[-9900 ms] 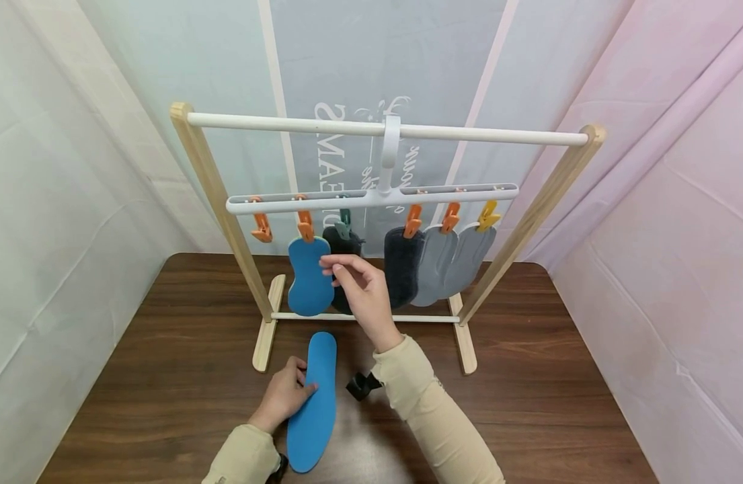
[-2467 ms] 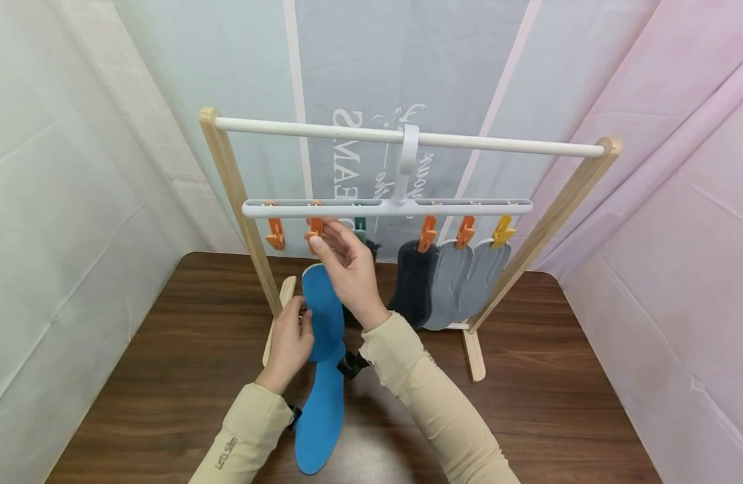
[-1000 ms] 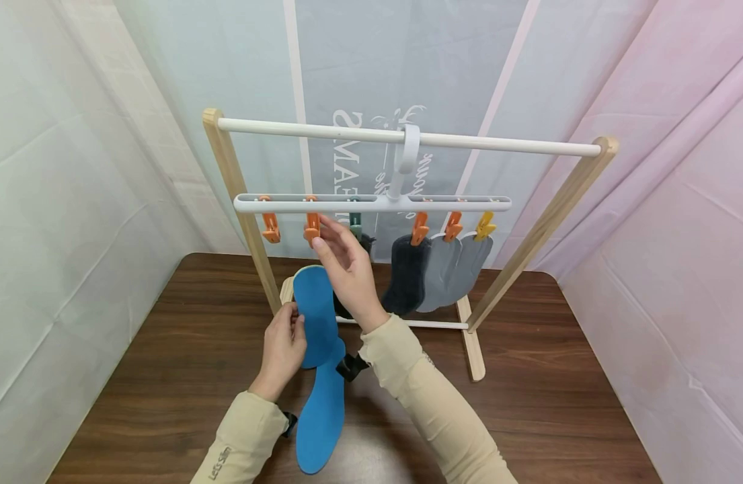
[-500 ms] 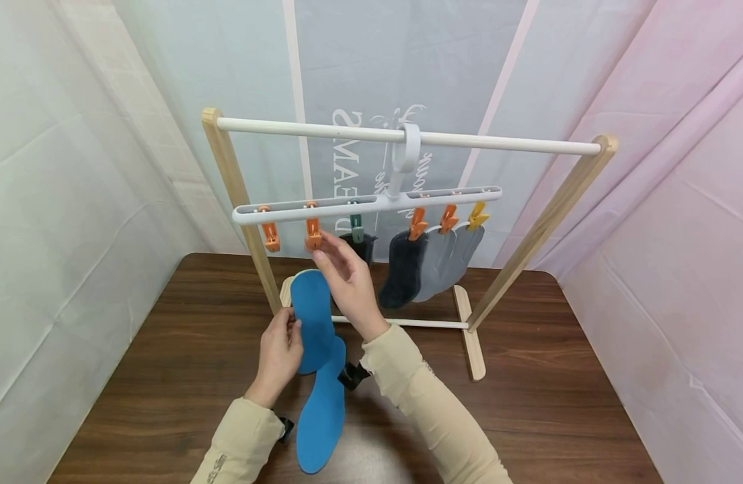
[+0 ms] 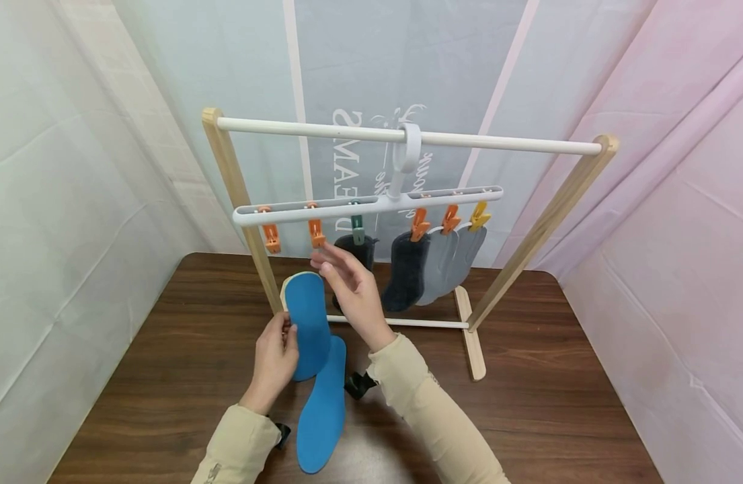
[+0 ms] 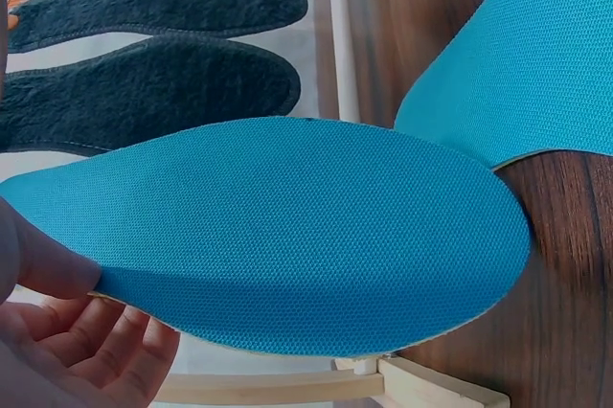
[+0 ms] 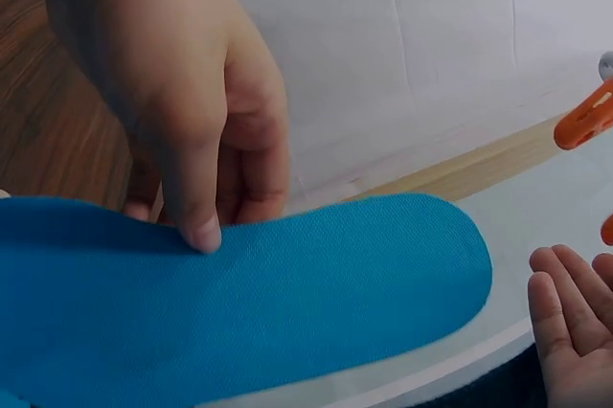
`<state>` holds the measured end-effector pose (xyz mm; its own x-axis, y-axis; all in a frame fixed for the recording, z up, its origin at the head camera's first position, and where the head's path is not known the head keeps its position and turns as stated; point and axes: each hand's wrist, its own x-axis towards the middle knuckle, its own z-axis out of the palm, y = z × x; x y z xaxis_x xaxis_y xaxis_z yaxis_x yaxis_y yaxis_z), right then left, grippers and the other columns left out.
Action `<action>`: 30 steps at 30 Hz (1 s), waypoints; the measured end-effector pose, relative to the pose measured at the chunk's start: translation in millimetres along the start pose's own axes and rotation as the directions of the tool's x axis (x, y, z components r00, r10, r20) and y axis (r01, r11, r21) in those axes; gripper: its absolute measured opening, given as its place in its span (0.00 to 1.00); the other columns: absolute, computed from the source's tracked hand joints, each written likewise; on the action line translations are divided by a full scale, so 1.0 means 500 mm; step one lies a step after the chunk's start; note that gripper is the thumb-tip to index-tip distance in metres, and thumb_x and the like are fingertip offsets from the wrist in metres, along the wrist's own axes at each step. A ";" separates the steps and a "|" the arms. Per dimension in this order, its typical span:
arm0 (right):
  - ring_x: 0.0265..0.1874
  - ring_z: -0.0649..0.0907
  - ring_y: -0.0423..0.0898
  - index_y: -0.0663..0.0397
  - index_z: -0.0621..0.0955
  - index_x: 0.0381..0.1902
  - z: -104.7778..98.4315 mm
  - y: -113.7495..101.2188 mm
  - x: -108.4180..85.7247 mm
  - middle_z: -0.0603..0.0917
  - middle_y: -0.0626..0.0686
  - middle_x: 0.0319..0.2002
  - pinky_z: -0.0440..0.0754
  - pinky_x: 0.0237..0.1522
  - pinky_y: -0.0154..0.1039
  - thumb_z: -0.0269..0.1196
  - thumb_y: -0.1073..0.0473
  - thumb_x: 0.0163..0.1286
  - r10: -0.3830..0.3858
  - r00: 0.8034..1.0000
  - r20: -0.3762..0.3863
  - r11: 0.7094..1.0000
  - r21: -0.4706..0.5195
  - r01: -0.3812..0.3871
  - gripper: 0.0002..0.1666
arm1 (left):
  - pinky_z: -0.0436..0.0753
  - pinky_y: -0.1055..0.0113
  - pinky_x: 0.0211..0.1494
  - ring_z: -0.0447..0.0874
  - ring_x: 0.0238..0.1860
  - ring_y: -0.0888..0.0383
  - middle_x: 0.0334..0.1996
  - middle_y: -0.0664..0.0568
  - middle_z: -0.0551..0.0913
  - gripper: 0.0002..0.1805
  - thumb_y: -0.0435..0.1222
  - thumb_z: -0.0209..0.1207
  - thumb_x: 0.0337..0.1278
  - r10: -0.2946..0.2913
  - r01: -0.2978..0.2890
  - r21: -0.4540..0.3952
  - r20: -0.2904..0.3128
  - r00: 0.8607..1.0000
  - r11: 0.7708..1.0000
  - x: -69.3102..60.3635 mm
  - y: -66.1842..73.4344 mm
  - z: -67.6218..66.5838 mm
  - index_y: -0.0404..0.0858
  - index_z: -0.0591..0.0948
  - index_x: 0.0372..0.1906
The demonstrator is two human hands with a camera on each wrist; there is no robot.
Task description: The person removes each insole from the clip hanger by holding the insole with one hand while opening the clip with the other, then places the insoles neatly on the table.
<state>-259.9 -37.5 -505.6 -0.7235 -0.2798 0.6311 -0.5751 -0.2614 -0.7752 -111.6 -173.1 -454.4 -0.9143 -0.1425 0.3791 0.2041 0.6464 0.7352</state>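
Note:
In the head view my left hand [image 5: 274,359] pinches the left edge of a blue insole [image 5: 307,323], held upright above the table. The left wrist view shows the thumb on top of that insole [image 6: 316,236] and the fingers beneath. My right hand [image 5: 360,296] holds nothing; its fingers are loosely extended just below the second orange clip [image 5: 317,228], seemingly apart from it. That clip hangs with nothing in it. Another blue insole [image 5: 321,417] lies on the table, its top end partly behind the held one.
A white hanger [image 5: 371,207] hangs on a wooden rack [image 5: 531,235]. Its leftmost orange clip [image 5: 271,232] holds nothing. Dark insoles [image 5: 405,272] and grey insoles [image 5: 462,259] hang from other clips. Brown tabletop [image 5: 546,376] lies under the rack, with curtains around.
The blue insole that hung from the second orange clip is now in my left hand, shifted slightly down and left. My right hand has let go of the clip and dropped back.

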 end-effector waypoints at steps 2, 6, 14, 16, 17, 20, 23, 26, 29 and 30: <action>0.62 0.75 0.54 0.57 0.65 0.70 0.011 -0.124 0.006 0.73 0.61 0.64 0.71 0.65 0.45 0.49 0.58 0.77 0.046 0.999 -0.011 0.999 -0.004 -0.046 0.25 | 0.77 0.59 0.35 0.77 0.33 0.50 0.35 0.38 0.77 0.08 0.22 0.51 0.63 0.008 -0.008 -0.001 0.000 1.000 1.000 -0.002 0.001 -0.002 0.25 0.75 0.45; 0.58 0.77 0.60 0.70 0.68 0.64 0.024 -0.330 0.018 0.75 0.70 0.58 0.74 0.62 0.46 0.49 0.66 0.76 0.137 0.990 -0.028 0.990 -0.007 -0.137 0.21 | 0.77 0.61 0.34 0.76 0.32 0.52 0.34 0.40 0.77 0.07 0.21 0.52 0.61 0.034 -0.034 0.012 0.009 0.999 0.999 -0.004 -0.002 -0.002 0.26 0.75 0.44; 0.53 0.81 0.55 0.72 0.71 0.60 0.009 -0.323 0.012 0.79 0.68 0.53 0.77 0.58 0.49 0.50 0.67 0.75 0.153 0.986 -0.064 0.987 -0.034 -0.155 0.20 | 0.75 0.62 0.34 0.73 0.31 0.56 0.32 0.43 0.76 0.07 0.21 0.53 0.61 0.031 -0.032 0.013 0.072 0.997 0.999 -0.006 0.005 -0.005 0.28 0.75 0.42; 0.52 0.82 0.54 0.71 0.72 0.60 0.006 -0.317 0.011 0.80 0.67 0.52 0.77 0.57 0.50 0.51 0.64 0.75 0.146 0.987 -0.068 0.988 -0.031 -0.148 0.20 | 0.74 0.63 0.34 0.72 0.30 0.56 0.33 0.43 0.76 0.07 0.21 0.53 0.60 0.028 -0.029 0.007 0.090 0.996 1.000 -0.006 0.008 -0.006 0.29 0.75 0.42; 0.52 0.82 0.54 0.70 0.72 0.60 0.004 -0.315 0.012 0.80 0.67 0.52 0.77 0.57 0.51 0.51 0.63 0.75 0.148 0.986 -0.072 0.988 -0.024 -0.150 0.20 | 0.74 0.63 0.34 0.72 0.30 0.57 0.33 0.43 0.76 0.07 0.21 0.53 0.60 0.028 -0.029 0.005 0.099 0.995 1.000 -0.005 0.009 -0.006 0.29 0.75 0.42; 0.51 0.82 0.55 0.69 0.73 0.59 0.003 -0.314 0.012 0.81 0.66 0.51 0.78 0.56 0.51 0.51 0.62 0.76 0.150 0.986 -0.078 0.988 -0.020 -0.152 0.20 | 0.74 0.63 0.34 0.71 0.31 0.56 0.33 0.42 0.76 0.07 0.21 0.53 0.60 0.020 -0.020 -0.001 0.135 0.991 1.000 -0.003 0.013 -0.008 0.28 0.75 0.43; 0.51 0.82 0.55 0.68 0.74 0.58 0.002 -0.316 0.011 0.81 0.66 0.51 0.79 0.56 0.48 0.51 0.62 0.76 0.153 0.985 -0.083 0.988 -0.024 -0.155 0.19 | 0.73 0.62 0.36 0.70 0.32 0.57 0.33 0.44 0.76 0.08 0.22 0.53 0.61 -0.006 0.006 -0.003 0.193 0.981 1.000 -0.002 0.015 -0.008 0.29 0.76 0.44; 0.50 0.82 0.54 0.66 0.75 0.58 0.001 -0.318 0.010 0.81 0.66 0.50 0.79 0.55 0.46 0.51 0.63 0.76 0.163 0.983 -0.088 0.986 -0.032 -0.167 0.18 | 0.72 0.62 0.37 0.70 0.32 0.57 0.32 0.45 0.76 0.08 0.23 0.52 0.62 -0.047 0.053 -0.016 0.263 0.964 0.998 -0.002 0.017 -0.007 0.29 0.77 0.45; 0.49 0.82 0.54 0.67 0.75 0.58 0.000 -0.317 0.010 0.81 0.67 0.49 0.79 0.54 0.51 0.51 0.63 0.75 0.171 0.981 -0.093 0.984 -0.033 -0.175 0.18 | 0.73 0.61 0.38 0.70 0.33 0.57 0.32 0.46 0.76 0.09 0.23 0.52 0.63 -0.087 0.100 -0.027 0.316 0.945 0.995 -0.006 0.018 -0.007 0.30 0.77 0.46; 0.49 0.82 0.55 0.66 0.75 0.58 0.000 -0.317 0.010 0.81 0.67 0.49 0.79 0.54 0.52 0.51 0.62 0.76 0.174 0.980 -0.096 0.983 -0.037 -0.178 0.18 | 0.73 0.60 0.39 0.71 0.33 0.57 0.32 0.46 0.76 0.09 0.23 0.52 0.63 -0.092 0.108 -0.029 0.326 0.941 0.994 -0.008 0.019 -0.007 0.30 0.77 0.46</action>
<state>-172.5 2.8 -379.8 -0.8456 -0.2309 0.4813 -0.4509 -0.1734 -0.8755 -104.8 -169.1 -447.0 -0.9931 0.0503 0.1059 0.1147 0.6049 0.7880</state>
